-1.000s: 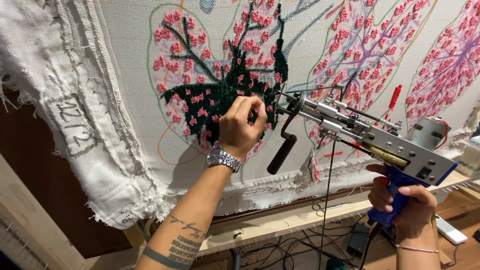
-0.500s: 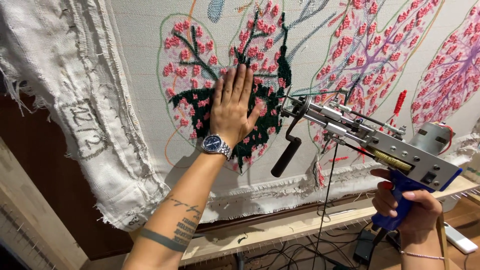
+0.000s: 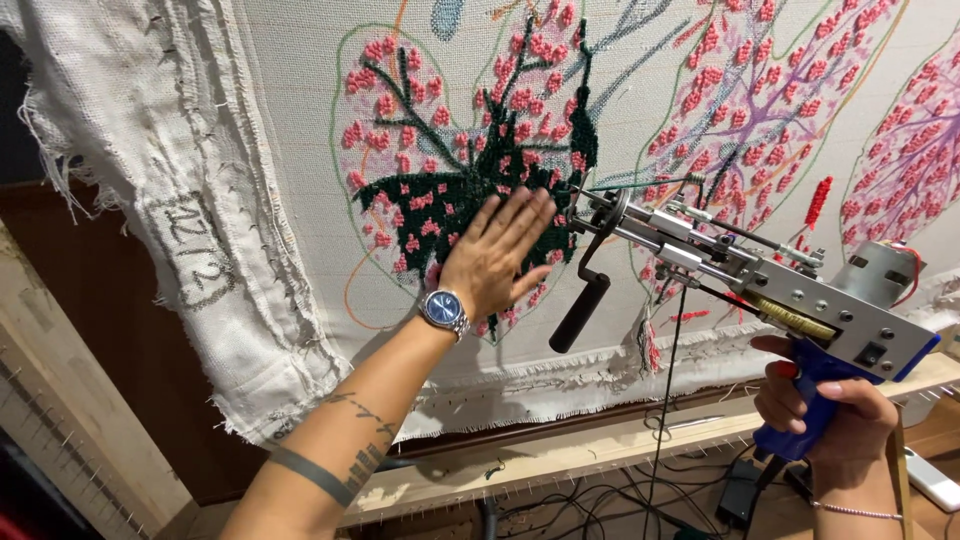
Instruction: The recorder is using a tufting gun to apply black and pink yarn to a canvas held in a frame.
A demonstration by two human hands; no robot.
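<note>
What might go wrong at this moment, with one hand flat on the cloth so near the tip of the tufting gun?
1. The left hand lies flat on the tufted cloth, its fingertips close to the tufting gun tip; a slip might hurt them.
2. The right hand alone grips the blue handle, while the black side handle is free, so the gun may wobble.

Left hand [image 3: 497,255] flat on the stretched cloth [image 3: 300,130], palm over the tufted patch [image 3: 470,190]. Tufting gun [image 3: 740,275] just right of it, tip at the cloth. Right hand [image 3: 825,415] grips its handle from below. Wooden frame rail [image 3: 560,450] beneath; cables [image 3: 610,505] under that.
</note>
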